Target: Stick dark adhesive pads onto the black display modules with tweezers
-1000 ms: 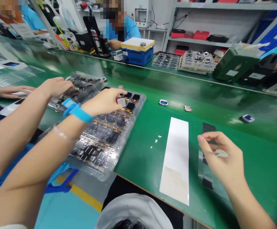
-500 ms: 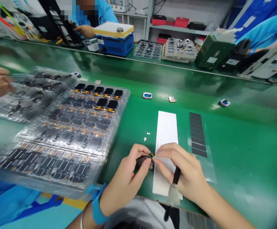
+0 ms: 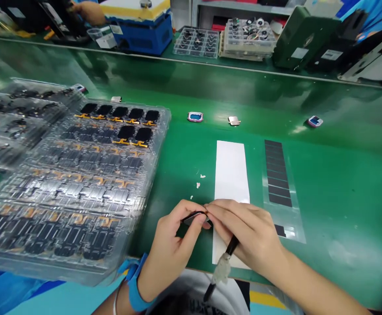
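Observation:
My left hand (image 3: 174,236) pinches a small display module (image 3: 192,217) by its edges, thumb below and index finger above. The module is dark-edged with a grey face, and is partly hidden by the fingers. My right hand (image 3: 252,229) meets it at its right end, fingertips closed together on the edge there. Tucked in the right palm is a black stick-like tool (image 3: 221,269) with a pale wrapped middle, pointing down toward me. Beneath the right hand lies a white paper strip (image 3: 232,170). Small white scraps (image 3: 198,185) rest just beyond my left hand.
To the left, a clear tray (image 3: 164,131) holds rows of display modules, beside another tray (image 3: 0,168) of parts. At right lies a film sheet (image 3: 296,223) with black strips. Small watch-like cases (image 3: 195,117) sit farther back. A raised shelf carries a blue box (image 3: 148,37).
My view has tilted down and shifted. My right fingertips have closed in on the module's end, covering its green and gold part. Another white scrap shows on the table. The other person's hand at left is gone.

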Action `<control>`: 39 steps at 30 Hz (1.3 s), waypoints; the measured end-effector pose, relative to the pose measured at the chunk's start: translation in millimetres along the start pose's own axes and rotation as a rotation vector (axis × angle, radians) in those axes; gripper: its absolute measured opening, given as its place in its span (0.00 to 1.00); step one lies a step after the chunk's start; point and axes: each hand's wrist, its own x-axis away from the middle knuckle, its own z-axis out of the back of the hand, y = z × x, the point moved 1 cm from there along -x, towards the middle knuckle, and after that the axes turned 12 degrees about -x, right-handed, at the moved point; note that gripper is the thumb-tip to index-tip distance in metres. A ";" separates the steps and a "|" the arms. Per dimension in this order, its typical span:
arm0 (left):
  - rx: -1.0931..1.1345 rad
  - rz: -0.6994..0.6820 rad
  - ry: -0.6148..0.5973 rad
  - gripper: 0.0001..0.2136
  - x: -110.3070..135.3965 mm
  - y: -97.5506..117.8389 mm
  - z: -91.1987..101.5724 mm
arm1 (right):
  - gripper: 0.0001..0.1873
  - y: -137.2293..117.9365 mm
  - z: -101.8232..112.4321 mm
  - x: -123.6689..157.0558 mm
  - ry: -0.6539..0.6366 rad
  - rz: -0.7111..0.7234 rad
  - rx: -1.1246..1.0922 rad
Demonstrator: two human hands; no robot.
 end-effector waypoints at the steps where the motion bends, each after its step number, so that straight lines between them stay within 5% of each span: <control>1: -0.009 0.001 0.004 0.04 0.0 0.1 0.1 | 0.09 -0.3 -0.7 -0.3 0.000 -0.004 0.000; 10: -0.066 0.013 0.003 0.03 -1.4 -0.4 -0.4 | 0.06 2.3 -4.7 -2.4 -0.008 -0.043 -0.022; 18: 0.039 0.042 -0.037 0.04 1.0 -2.0 -1.5 | 0.06 15.0 7.7 -19.9 0.047 -0.375 -0.355; 23: 0.079 0.043 -0.175 0.06 3.9 -2.7 -3.0 | 0.07 43.1 10.6 -46.1 -0.135 -0.505 -0.301; 29: 0.182 0.078 -0.133 0.05 5.9 -3.6 -2.6 | 0.06 59.0 0.2 -60.0 -0.193 -0.583 -0.184; 34: 0.278 0.088 -0.068 0.04 7.1 -2.6 -1.7 | 0.05 42.3 5.7 -51.1 -0.137 -0.633 -0.508; 39: 0.354 0.116 -0.054 0.05 7.7 -3.4 -1.9 | 0.14 19.1 3.7 -31.2 -0.238 -0.788 -0.861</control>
